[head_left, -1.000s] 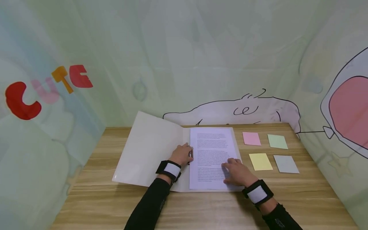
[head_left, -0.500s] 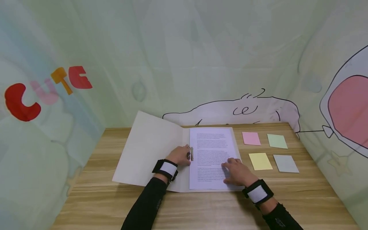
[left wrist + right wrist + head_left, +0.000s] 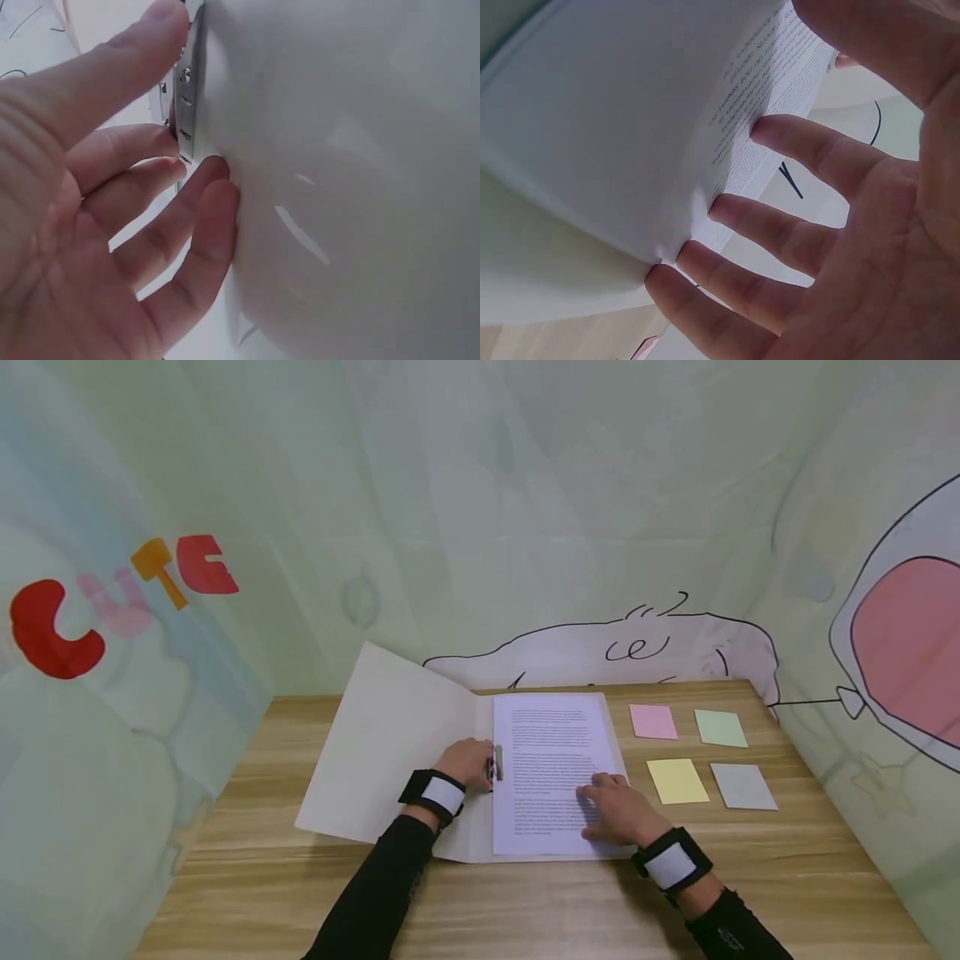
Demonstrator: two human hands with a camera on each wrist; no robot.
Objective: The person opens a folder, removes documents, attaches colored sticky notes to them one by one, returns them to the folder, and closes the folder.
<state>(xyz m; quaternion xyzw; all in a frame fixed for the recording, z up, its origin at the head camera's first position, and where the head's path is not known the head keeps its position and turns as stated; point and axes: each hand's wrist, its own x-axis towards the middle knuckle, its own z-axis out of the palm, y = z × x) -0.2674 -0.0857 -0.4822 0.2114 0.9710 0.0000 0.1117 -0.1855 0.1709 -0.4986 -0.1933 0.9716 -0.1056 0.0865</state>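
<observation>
A white folder lies spread on the table, its left cover slightly raised. Inside its right half is a printed sheet. A metal clip sits at the sheet's left edge, near the fold. My left hand is at the clip; in the left wrist view, thumb and bent fingers pinch the clip's metal bar. The outer two fingers touch the folder surface. My right hand rests on the sheet's lower right part, with spread fingertips pressing the paper in the right wrist view.
To the folder's right lie pink, green, yellow and grey-blue paper squares. The wooden table meets a printed cloth backdrop behind and at both sides.
My left hand has shifted a little left, uncovering more of the metal clip, which now stands out beside the fingers. My right hand has stayed in place on the sheet.
</observation>
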